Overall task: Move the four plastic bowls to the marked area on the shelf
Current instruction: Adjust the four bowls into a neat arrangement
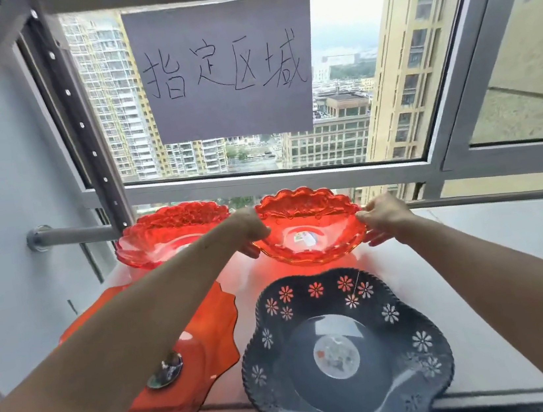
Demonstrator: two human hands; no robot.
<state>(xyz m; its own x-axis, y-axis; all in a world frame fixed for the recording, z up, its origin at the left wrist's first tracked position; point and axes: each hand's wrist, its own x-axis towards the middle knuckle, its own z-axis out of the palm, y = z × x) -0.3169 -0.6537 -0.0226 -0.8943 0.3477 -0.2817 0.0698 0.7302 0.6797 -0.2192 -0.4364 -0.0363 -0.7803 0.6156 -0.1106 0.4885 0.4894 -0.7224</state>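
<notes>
A clear red scalloped bowl (308, 232) is at the back middle of the white shelf (499, 265), tilted slightly toward me. My left hand (249, 231) grips its left rim and my right hand (383, 217) grips its right rim. A second clear red bowl (163, 235) stands to its left at the back. Nearer me, an orange wavy-edged bowl (200, 357) lies at the front left, partly hidden by my left forearm. A black bowl with flower prints (345, 355) sits at the front right, overhanging the shelf's front edge.
A grey paper sign with handwritten characters (228, 69) is stuck on the window behind the shelf. A metal rail (73, 236) runs along the back. A perforated shelf post (87, 126) rises at the left. The shelf's right part is bare.
</notes>
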